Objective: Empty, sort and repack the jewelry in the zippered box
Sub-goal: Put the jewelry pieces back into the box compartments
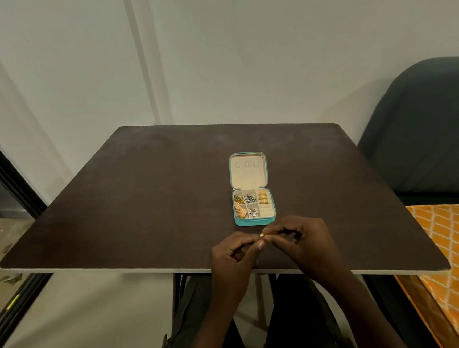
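Gold glints between our hands: the left hand (236, 252) and right hand (295, 236) meet fingertip to fingertip, both pinching one small gold piece (261, 235) just above the counter (141, 195). Just beyond them lies the teal zippered box (252, 199), lid flat open, its compartments holding gold and silver jewelry. We judge the piece could slip while passing between fingers and bounce off the near counter edge onto the floor.
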